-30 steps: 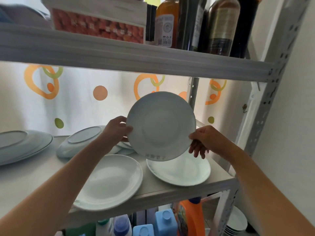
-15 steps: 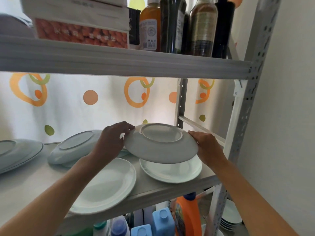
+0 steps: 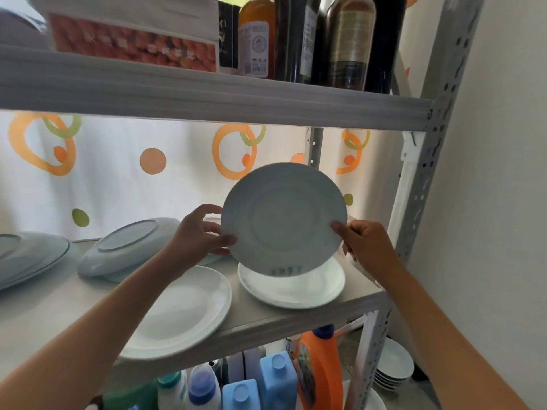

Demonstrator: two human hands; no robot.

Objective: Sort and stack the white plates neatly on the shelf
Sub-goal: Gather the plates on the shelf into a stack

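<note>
Head view showed a white plate (image 3: 283, 218) held nearly upright above the shelf (image 3: 296, 319), its underside facing the camera. The left hand (image 3: 197, 235) gripped its left rim, fingers (image 3: 228, 240) curled round the edge; the right hand (image 3: 365, 244) pinched the right rim. Just below lay a second plate (image 3: 293, 287) face up, another (image 3: 183, 312) beside it at the front edge. An upturned plate (image 3: 127, 247) rested further back. Bottles (image 3: 349, 39) stood on the shelf above.
</note>
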